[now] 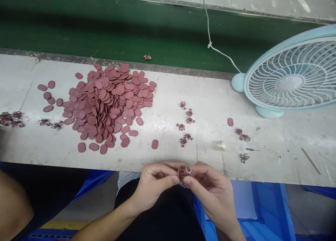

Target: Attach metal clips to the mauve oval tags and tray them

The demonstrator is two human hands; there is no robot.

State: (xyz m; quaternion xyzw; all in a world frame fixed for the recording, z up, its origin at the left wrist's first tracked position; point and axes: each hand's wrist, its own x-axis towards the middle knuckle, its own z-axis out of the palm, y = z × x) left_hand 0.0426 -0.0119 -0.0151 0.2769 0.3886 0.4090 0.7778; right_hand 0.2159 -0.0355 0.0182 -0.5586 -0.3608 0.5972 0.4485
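Observation:
My left hand [153, 185] pinches a reddish-brown oval disc [180, 175] between thumb and fingers, just over the table's near edge. Against that disc, my right hand [214, 188] grips a small brown figurine [188, 170] with white and orange details, apparently a horse. The fingers partly cover both pieces, so I cannot tell whether they are joined. Beyond my hands lie several similar figurines [189, 120], with one loose oval disc [154, 144] to their left. A large heap of oval discs [115, 94] spreads over the table farther left.
A light-blue fan [288, 83] stands at the right, its white cord [223, 54] crossing a green belt [168, 41]. A clear needle-tipped bottle [232, 146] and a thin stick [311, 160] lie nearby. Below is a blue crate [273, 206]. Another person's limb [14, 202] shows at left.

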